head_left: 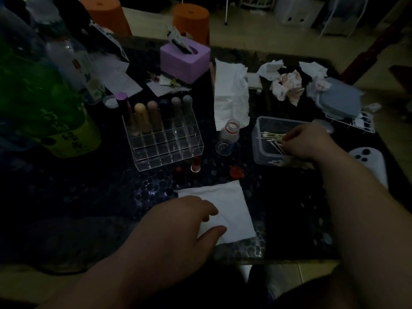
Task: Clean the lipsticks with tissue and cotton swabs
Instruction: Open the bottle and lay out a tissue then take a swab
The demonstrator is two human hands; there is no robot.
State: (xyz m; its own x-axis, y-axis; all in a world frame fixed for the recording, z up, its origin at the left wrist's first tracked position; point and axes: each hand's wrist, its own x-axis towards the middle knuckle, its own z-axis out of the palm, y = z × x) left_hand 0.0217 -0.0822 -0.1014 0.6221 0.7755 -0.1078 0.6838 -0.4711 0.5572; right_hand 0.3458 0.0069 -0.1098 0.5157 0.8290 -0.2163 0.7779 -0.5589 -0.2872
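Room very dim; light low and flat. Dark table (89,197), glossy top with a pebble pattern, fills the near and middle ground. Two orange stools at its far edge: one far left (104,14), one nearer centre (191,18). Pale tiled floor (256,39) beyond. White box (298,14) with dark holes against the far side. Thin white rack frame (356,16) far right. Dark red post (376,41) at right.

Dim light over a dark, pebble-patterned table (289,197). A folded white tissue (231,208) lies under the left hand (185,221). Beyond that hand stand an upright lipstick (196,163), a clear rack (165,143) and a small bottle (227,139). A clear tub (258,150) of cotton swabs (272,136) sits under the right hand (310,141), with crumpled tissues (287,85) beyond.
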